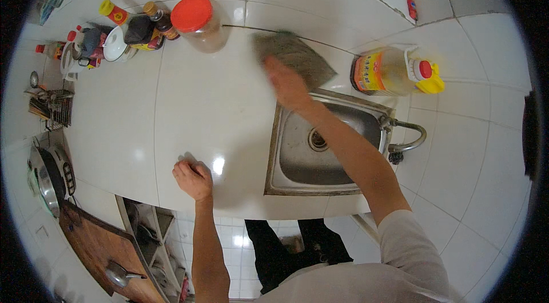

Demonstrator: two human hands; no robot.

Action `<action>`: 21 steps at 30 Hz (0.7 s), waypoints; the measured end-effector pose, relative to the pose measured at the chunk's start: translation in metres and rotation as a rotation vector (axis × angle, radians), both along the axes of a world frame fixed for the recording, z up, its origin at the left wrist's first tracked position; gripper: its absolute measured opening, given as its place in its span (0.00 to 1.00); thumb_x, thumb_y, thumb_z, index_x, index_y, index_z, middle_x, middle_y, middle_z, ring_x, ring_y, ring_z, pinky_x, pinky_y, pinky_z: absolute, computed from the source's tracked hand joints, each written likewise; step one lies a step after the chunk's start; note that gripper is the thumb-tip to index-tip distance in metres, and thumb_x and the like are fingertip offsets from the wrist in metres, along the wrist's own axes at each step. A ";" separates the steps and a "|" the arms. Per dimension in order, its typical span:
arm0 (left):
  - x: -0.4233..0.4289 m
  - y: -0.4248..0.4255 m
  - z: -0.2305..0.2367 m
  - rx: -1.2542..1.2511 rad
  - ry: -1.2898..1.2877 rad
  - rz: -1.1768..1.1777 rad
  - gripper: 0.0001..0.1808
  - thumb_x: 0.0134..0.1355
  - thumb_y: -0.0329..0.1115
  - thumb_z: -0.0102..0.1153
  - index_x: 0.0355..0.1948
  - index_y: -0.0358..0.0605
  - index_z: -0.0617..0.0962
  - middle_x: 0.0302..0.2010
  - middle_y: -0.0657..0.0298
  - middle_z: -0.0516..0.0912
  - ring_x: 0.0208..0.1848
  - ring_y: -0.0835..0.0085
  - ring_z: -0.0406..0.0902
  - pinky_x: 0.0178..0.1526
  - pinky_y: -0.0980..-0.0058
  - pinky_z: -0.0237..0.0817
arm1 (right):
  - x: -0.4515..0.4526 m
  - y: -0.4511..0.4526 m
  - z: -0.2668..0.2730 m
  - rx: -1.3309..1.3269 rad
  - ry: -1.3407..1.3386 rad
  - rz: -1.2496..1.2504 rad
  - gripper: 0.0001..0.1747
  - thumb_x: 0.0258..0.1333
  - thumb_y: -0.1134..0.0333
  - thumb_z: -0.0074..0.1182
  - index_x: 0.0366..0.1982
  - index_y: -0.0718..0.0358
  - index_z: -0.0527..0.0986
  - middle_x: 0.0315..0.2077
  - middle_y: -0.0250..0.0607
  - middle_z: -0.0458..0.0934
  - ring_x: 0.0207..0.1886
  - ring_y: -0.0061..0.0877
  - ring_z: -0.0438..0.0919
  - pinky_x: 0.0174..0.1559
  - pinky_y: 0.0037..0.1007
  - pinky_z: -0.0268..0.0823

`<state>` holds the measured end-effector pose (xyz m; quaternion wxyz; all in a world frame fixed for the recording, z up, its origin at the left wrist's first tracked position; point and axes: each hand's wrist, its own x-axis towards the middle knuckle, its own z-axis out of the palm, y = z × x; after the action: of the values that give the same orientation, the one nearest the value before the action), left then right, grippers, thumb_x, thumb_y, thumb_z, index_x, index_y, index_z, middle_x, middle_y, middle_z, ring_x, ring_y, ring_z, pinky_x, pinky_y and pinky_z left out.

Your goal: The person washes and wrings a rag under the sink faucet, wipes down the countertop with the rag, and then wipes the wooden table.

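A grey-green cloth (296, 54) lies spread on the white tiled counter (197, 105), near the back wall and behind the sink. My right hand (285, 82), blurred, is on the cloth's near left part, and its fingertips are hard to make out. The right forearm crosses over the stainless steel sink (296, 170). Near the counter's front edge, my left hand (193, 177) rests on the tiles with its fingers curled in. Nothing shows in it, though its palm side is hidden.
Behind the sink's right end stands a large oil jug (386, 73); a curved faucet (411, 125) is at the sink's right. A red-lidded jar (197, 24) and several condiment bottles (161, 19) line the back. Lower left are a pan (51, 174) and a wooden board (94, 243).
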<state>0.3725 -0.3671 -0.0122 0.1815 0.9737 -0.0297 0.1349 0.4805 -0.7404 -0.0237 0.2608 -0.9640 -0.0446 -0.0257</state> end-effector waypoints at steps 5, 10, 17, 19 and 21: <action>-0.005 0.014 -0.005 0.003 0.004 0.038 0.09 0.57 0.31 0.54 0.37 0.38 0.72 0.38 0.48 0.74 0.40 0.45 0.71 0.46 0.51 0.65 | 0.018 0.019 0.020 -0.136 0.152 -0.165 0.23 0.68 0.72 0.44 0.62 0.71 0.71 0.67 0.60 0.68 0.70 0.48 0.68 0.71 0.44 0.62; -0.001 0.009 -0.003 -0.039 0.032 0.013 0.11 0.57 0.31 0.54 0.39 0.37 0.73 0.40 0.48 0.75 0.40 0.46 0.71 0.46 0.51 0.65 | -0.009 -0.068 0.012 -0.262 -0.273 -0.519 0.19 0.63 0.71 0.53 0.55 0.68 0.77 0.63 0.71 0.68 0.65 0.63 0.68 0.68 0.50 0.63; -0.002 0.013 -0.007 -0.021 0.041 0.014 0.11 0.57 0.32 0.55 0.38 0.38 0.72 0.39 0.48 0.75 0.41 0.46 0.70 0.46 0.50 0.65 | 0.012 -0.023 0.001 0.033 -0.100 -0.688 0.19 0.63 0.66 0.55 0.55 0.62 0.79 0.59 0.53 0.78 0.61 0.51 0.76 0.63 0.46 0.69; -0.002 0.007 -0.005 -0.036 0.043 -0.002 0.11 0.57 0.32 0.55 0.38 0.38 0.72 0.39 0.48 0.74 0.41 0.46 0.70 0.46 0.50 0.65 | 0.035 0.011 0.002 0.147 -0.089 -0.316 0.20 0.64 0.66 0.52 0.57 0.56 0.79 0.58 0.51 0.79 0.60 0.51 0.77 0.63 0.44 0.71; -0.003 0.012 -0.003 -0.026 0.019 0.021 0.10 0.56 0.31 0.54 0.37 0.38 0.72 0.38 0.49 0.74 0.40 0.46 0.70 0.46 0.51 0.65 | 0.056 0.036 0.025 0.167 0.005 -0.103 0.21 0.64 0.69 0.52 0.58 0.58 0.78 0.60 0.50 0.78 0.62 0.50 0.76 0.65 0.44 0.69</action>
<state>0.3693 -0.3555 -0.0148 0.1928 0.9728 -0.0160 0.1278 0.5365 -0.7045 0.0017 0.3386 -0.9400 0.0079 -0.0404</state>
